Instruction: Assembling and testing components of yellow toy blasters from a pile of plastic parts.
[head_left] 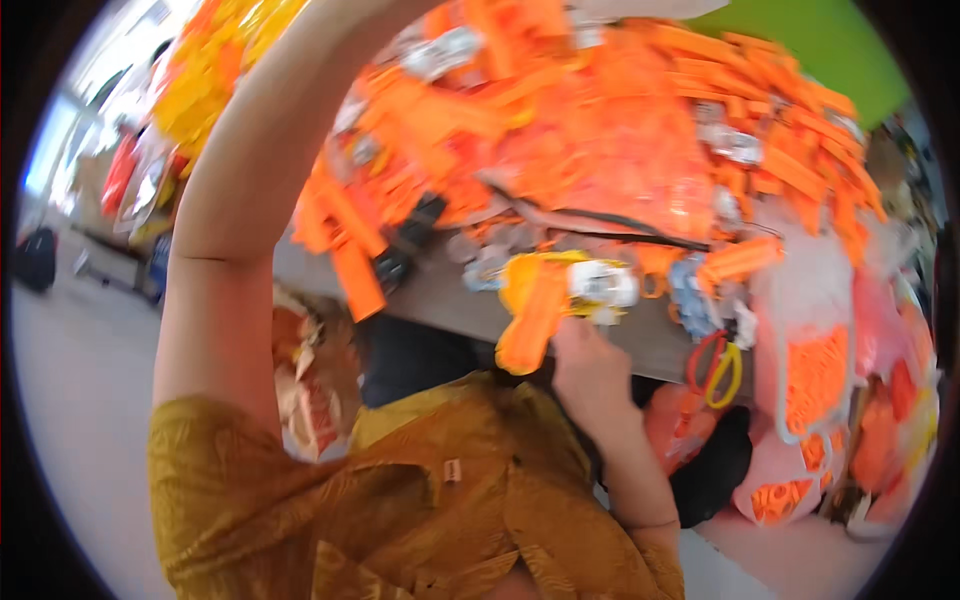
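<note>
My right hand [592,380] is closed at the near edge of the table, its fingers against an orange-and-yellow plastic toy part [535,318] shaped like a pistol. A silvery-white piece [603,284] sits at the right end of that part. Motion blurs the fingertips. My left arm [235,220] reaches up and across the left side, and its hand lies beyond the top edge of the picture. Beneath that reach, a large heap of orange plastic parts [610,130] covers the table.
Scissors [722,372] with red and yellow handles hang at the table's near right edge. A black strap or cord [620,222] crosses the heap. Clear bags of orange parts [815,380] stand at right. Yellow parts [215,75] are piled at far left. A green surface [850,50] shows behind.
</note>
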